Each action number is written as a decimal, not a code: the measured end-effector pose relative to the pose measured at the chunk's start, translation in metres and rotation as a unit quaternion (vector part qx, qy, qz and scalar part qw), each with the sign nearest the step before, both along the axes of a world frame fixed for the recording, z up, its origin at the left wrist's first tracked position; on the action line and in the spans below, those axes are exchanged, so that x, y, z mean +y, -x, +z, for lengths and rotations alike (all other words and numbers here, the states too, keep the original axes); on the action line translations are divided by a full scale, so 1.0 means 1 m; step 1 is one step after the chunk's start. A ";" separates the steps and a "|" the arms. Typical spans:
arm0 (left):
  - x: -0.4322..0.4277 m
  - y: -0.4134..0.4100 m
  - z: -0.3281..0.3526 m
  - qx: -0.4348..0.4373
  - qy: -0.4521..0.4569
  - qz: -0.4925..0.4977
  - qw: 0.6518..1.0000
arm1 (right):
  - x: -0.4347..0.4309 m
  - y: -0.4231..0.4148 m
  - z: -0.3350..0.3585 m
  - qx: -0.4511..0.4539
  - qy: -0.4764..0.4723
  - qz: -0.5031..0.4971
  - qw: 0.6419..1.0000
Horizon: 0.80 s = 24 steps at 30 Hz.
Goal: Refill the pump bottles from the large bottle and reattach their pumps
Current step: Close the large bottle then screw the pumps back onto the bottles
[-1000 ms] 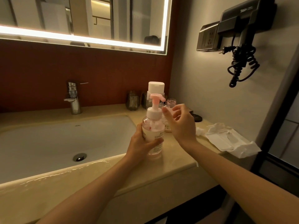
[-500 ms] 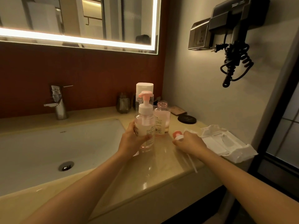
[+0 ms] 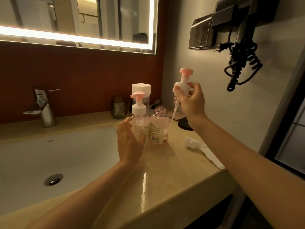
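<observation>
A mirror (image 3: 82, 15) edged with a glowing strip of warm light hangs on the far wall above a dark red-brown panel (image 3: 82, 76), and the rest of the bathroom is dim. Below it a beige stone counter (image 3: 173, 179) runs left to right, with a white sunken basin (image 3: 74, 154) and its metal drain (image 3: 54, 179) on the left, a chrome faucet (image 3: 44, 109) at the far edge and a dark glass tumbler (image 3: 119, 107) towards the far corner. On the pale right wall (image 3: 214, 104) a dark hair dryer (image 3: 244, 12) with a coiled black cord (image 3: 241, 63) hangs beside a socket (image 3: 202, 38), and nearer on the right stands a dark-framed glass panel (image 3: 292, 141).
</observation>
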State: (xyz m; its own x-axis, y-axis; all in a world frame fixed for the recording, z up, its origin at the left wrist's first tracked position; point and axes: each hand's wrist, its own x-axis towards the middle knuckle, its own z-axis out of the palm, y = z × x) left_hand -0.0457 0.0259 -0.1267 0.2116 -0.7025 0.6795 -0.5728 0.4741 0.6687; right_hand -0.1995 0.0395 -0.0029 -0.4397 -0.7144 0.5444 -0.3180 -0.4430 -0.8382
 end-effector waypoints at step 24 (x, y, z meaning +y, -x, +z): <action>0.009 0.003 -0.001 0.025 -0.003 -0.155 0.988 | -0.053 -0.029 -0.050 0.170 -0.002 0.020 0.985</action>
State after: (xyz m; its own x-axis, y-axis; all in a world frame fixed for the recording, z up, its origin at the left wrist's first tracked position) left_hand -0.0491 0.0351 -0.1280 0.0193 -0.7423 0.6698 -0.3667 0.6180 0.6954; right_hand -0.1703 -0.0134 -0.0526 -0.2032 -0.7299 0.6526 -0.5638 -0.4577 -0.6875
